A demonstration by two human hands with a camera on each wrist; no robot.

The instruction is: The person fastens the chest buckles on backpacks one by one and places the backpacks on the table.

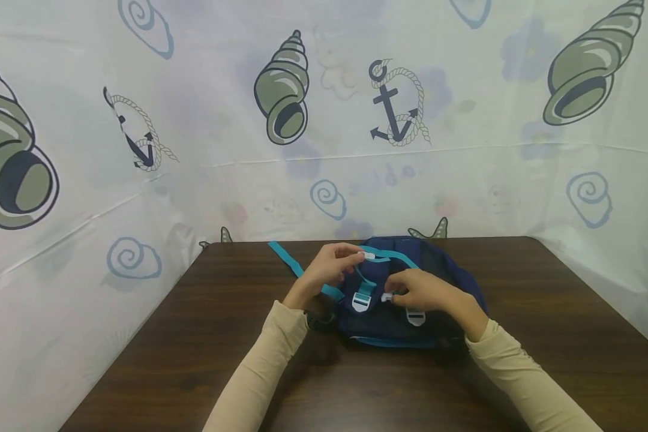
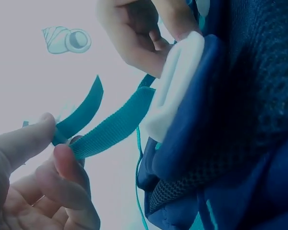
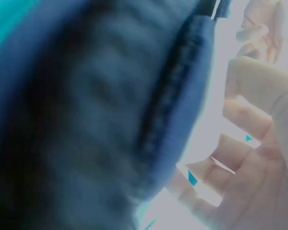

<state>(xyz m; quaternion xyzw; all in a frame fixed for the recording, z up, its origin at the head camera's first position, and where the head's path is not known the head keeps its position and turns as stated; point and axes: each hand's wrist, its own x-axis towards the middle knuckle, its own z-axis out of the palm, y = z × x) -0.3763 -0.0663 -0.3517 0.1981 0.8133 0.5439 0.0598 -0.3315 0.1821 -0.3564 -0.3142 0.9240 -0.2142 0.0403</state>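
A navy backpack (image 1: 378, 327) with teal trim lies on the brown table. My left hand (image 1: 332, 264) pinches a white buckle half (image 1: 368, 255) on a teal strap (image 1: 399, 255) above the bag. In the left wrist view that hand (image 2: 43, 177) holds the teal webbing (image 2: 117, 132), its loose end sticking up. With thumb and finger my right hand (image 1: 423, 290) pinches a small white buckle piece (image 1: 387, 297) close to the bag's front. Washed-out light in the right wrist view hides what lies at the right hand's fingertips (image 3: 235, 72).
Two white strap adjusters, a left one (image 1: 361, 302) and a right one (image 1: 416, 317), sit on the bag's front. Another teal strap (image 1: 286, 258) stretches over the table (image 1: 194, 360) to the left. Behind hangs a white curtain (image 1: 205, 198) printed with shells and anchors.
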